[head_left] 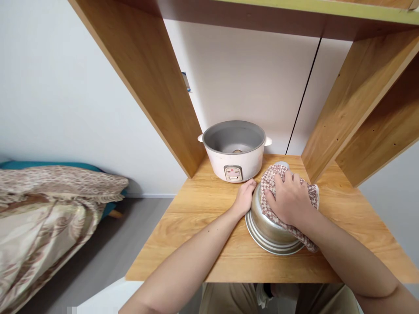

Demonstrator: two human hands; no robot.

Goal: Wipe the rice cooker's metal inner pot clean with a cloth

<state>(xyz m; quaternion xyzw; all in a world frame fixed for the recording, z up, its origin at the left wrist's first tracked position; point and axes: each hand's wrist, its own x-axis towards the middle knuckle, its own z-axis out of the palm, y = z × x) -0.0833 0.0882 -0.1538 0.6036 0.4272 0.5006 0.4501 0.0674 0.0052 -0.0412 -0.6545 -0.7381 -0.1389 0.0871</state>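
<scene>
A silver metal inner pot (266,224) lies upside down on the wooden desk, its wide ringed rim against the top. My left hand (245,196) steadies the pot's left side with curled fingers, some of them hidden behind it. Over the upturned base and right side drapes a brown-and-white patterned cloth (269,201). My right hand (291,196) presses on that cloth with bent fingers gripping it, thumb toward the left. Just behind the pot stands a white rice cooker body (216,161), lidless, with a grey interior and a small front switch panel.
The wooden desk (190,235) has upright panels at left (153,78) and right (347,100), with a shelf (278,13) overhead. A white wall closes off the back. To the left, a patterned cover (59,218) lies over teal furniture on the grey floor.
</scene>
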